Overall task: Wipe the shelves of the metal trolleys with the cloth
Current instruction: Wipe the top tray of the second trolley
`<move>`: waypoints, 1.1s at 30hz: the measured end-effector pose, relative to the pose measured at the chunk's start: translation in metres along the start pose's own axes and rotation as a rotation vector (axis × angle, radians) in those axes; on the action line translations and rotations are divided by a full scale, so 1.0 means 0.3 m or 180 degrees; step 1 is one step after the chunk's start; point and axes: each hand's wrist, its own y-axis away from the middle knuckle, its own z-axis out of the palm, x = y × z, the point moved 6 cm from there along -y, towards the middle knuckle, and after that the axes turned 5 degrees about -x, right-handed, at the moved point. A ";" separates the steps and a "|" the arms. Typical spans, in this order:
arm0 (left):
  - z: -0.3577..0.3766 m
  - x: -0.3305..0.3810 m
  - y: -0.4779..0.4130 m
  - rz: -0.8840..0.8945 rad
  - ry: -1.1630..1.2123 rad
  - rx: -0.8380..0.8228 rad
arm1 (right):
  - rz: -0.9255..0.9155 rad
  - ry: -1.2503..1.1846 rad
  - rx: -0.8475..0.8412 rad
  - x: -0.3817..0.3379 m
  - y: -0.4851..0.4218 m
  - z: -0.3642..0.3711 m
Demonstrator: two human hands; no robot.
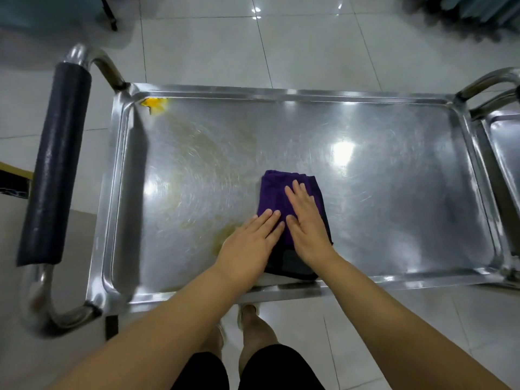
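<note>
A folded purple cloth [274, 190] lies on the top shelf [394, 192] of a steel trolley, near the front rim and a little right of the middle. My right hand [308, 220] lies flat on the cloth with straight fingers pointing away from me. My left hand [250, 244] is flat too, with its fingertips on the cloth's left edge and its palm on the metal. Yellowish smears [197, 153] spread over the left half of the shelf, and a bright yellow blob [154, 104] sits in the far left corner.
The trolley's left handle [56, 164] has a dark padded grip. A second steel trolley [506, 142] stands against the right end. Pale floor tiles lie all round, and my feet [247, 313] show under the front rim. Dark objects stand at the far left and far right.
</note>
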 end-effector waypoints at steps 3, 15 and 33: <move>-0.012 -0.024 0.040 0.0154 -0.0079 0.0021 | -0.0004 0.1093 0.0004 0.001 -0.015 0.043; -0.336 -0.545 0.345 -0.0810 -0.0623 0.1017 | -0.0031 0.2464 -0.0260 -0.175 -0.555 0.015; -0.351 -0.746 0.483 -0.0922 -0.0228 0.1253 | -0.0123 0.2343 -0.0025 -0.218 -0.018 0.294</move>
